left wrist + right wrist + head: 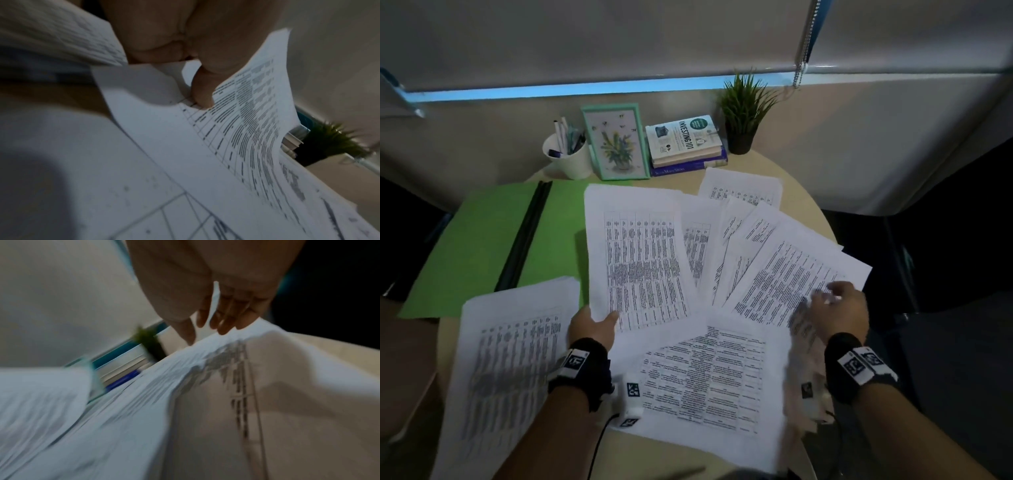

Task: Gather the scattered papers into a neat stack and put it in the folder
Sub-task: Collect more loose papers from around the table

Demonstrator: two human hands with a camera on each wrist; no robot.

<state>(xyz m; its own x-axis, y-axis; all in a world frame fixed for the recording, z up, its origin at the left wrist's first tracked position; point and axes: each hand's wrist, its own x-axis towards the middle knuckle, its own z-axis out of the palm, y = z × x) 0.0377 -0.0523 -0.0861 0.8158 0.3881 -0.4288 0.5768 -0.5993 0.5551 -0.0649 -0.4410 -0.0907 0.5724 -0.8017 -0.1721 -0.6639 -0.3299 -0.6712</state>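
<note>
Several printed sheets lie fanned over the round table (804,205). My left hand (593,327) pinches the lower edge of a raised sheet (637,260), thumb on top; in the left wrist view the thumb (202,91) presses that sheet (236,129). My right hand (837,310) hovers with spread fingers over the rightmost sheets (791,277); the right wrist view shows the fingers (222,318) just above a lifted paper edge (226,344), blurred. A thin pile of sheets (510,359) lies front left. The green folder (482,240) lies open at the left, its black spine (525,236) showing.
At the back stand a white cup of pens (567,150), a framed flower picture (616,142), stacked books (685,144) and a potted plant (744,113). A wall and window blind close off the far side. Dark floor surrounds the table on the right.
</note>
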